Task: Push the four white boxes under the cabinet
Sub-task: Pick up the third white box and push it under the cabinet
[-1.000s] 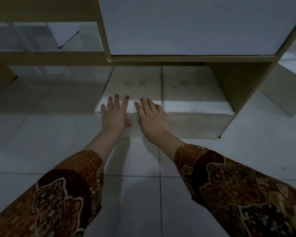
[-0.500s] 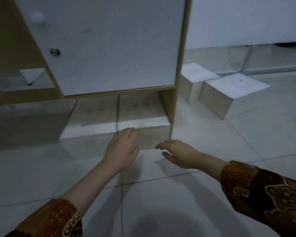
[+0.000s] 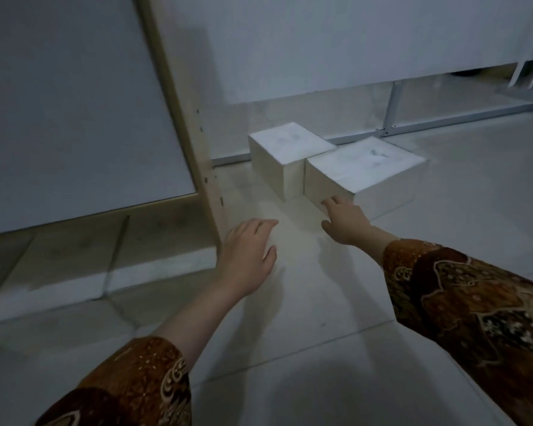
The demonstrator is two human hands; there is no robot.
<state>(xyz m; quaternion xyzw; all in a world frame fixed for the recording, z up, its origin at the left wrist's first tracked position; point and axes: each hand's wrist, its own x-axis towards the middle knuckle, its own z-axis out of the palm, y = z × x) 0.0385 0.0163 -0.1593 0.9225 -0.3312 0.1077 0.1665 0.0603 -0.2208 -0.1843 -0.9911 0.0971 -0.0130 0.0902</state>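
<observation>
The cabinet is filling the left of the view, its white door hanging above a low gap and its wooden side panel running down to the tiled floor; in that gap two of the white boxes are already sitting side by side, their front edges showing just forward of the door, so about half the job is looking done. The other two are standing in the open to the right of the side panel, near the wall: the far box closer to the wall, and the near box touching it at one corner and sitting closer to the person. These two are the work that is left, and they are lying outside the panel, so by my judgement each is needing to travel round that post's front edge before going in under the door; whether room is remaining in the gap beyond the two stowed boxes cannot be told, since its left end is running out of view. The floor between the panel and the loose boxes is lying open, giving room to slide. The right hand is reaching toward the near box's lower corner, fingers loosely spread, touching or just short of it, gripping nothing. The left hand is hovering over the floor beside the panel's foot, fingers relaxed and slightly apart, empty
</observation>
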